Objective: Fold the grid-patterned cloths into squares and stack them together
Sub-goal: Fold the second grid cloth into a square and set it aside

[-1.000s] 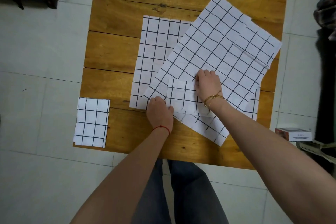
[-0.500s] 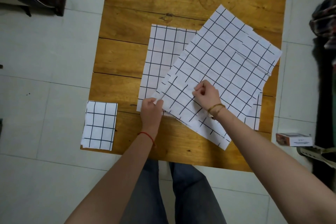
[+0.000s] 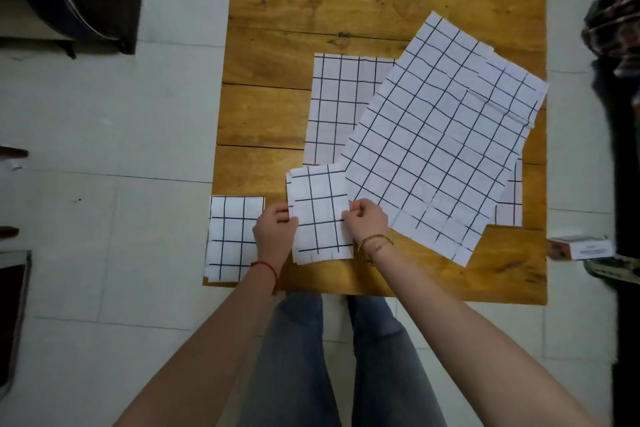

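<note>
From your head view, your left hand and right hand pinch opposite edges of a folded grid cloth, hiding its sides. A finished square overhangs the wooden surface's near-left corner. Large flat cloths overlap farther right.

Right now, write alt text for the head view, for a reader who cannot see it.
Two hands hold a small folded grid-patterned cloth by its sides, left hand and right hand, over the near edge of a wooden table. A finished folded square lies at the table's near left corner; larger unfolded grid cloths overlap to the right.
</note>
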Tool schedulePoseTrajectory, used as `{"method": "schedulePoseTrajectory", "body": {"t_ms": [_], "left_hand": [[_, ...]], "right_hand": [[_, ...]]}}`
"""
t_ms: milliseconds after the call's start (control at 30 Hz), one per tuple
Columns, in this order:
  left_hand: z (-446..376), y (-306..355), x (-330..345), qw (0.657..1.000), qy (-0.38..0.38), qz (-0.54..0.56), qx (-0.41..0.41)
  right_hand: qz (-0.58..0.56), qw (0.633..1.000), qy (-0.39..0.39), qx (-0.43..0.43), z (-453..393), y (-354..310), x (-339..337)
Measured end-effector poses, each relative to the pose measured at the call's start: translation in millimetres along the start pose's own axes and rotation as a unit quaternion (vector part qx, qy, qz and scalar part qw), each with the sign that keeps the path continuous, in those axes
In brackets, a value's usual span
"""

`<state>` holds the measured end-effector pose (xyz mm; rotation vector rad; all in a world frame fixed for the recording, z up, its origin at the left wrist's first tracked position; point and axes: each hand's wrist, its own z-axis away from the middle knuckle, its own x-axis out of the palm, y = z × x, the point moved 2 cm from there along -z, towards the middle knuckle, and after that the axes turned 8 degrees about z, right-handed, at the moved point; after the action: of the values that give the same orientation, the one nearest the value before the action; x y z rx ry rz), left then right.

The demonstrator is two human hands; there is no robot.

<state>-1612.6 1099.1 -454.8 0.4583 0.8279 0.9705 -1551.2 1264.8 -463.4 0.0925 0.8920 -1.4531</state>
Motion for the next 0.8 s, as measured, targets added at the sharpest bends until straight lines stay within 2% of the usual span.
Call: {"method": "schedulePoseTrajectory", "body": {"t_ms": [100,233,633,800], "left_hand": [[1.9,-13.4,-17.7,0.998,-0.002,-0.052,0.039],[4.6,-30.4,-32.8,0.994,-0.006,-0.086,0.064],[4.3,-52.4,-54.2,0.986,0.003,-0.136,0.101],[7.8,-49.0,-55.5,0.985,0.016,-0.135,0.108]], "right_hand": [[0.076,0.996,-0.029,-0.046,13.2,6.3,22.1],[0.157,0.985,-0.041,-0.062,27.4,12.6,42.5],[0.256,0.959,-0.065,-0.1,35.6,11.5,64.5],[0.258,0.96,-0.044,-0.1,31.7,18.9,57.3]]}}
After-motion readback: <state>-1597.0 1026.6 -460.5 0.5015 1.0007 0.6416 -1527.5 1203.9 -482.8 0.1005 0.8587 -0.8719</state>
